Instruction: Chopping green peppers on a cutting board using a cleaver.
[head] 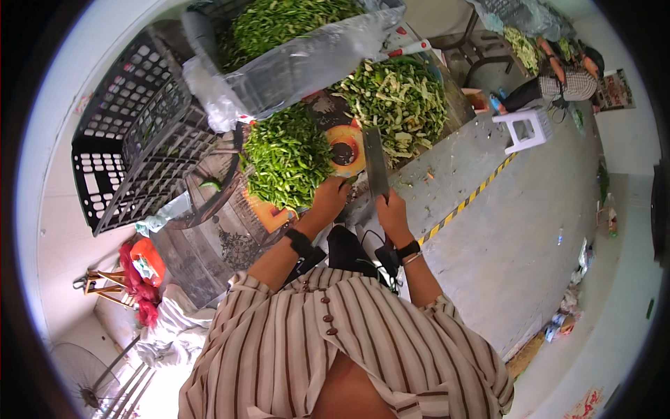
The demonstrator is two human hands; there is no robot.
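In my right hand (393,216) is the handle of a cleaver (376,162), its broad blade pointing away from me. My left hand (331,200) pinches a small green piece (349,180), likely a green pepper, mostly hidden by the fingers. Just beyond the left hand a heap of green chili peppers (285,160) covers part of the table (209,243). Past the cleaver lies a larger heap of pale and green vegetable pieces (403,102). An orange-patterned round shape (345,152) shows on the surface between the two heaps.
A plastic-lined crate (293,68) of green peppers (293,21) stands at the back. Black plastic crates (141,136) lean at left. A white stool (523,128) stands on the floor to the right, near a seated person (568,84). A standing fan (89,390) is at lower left.
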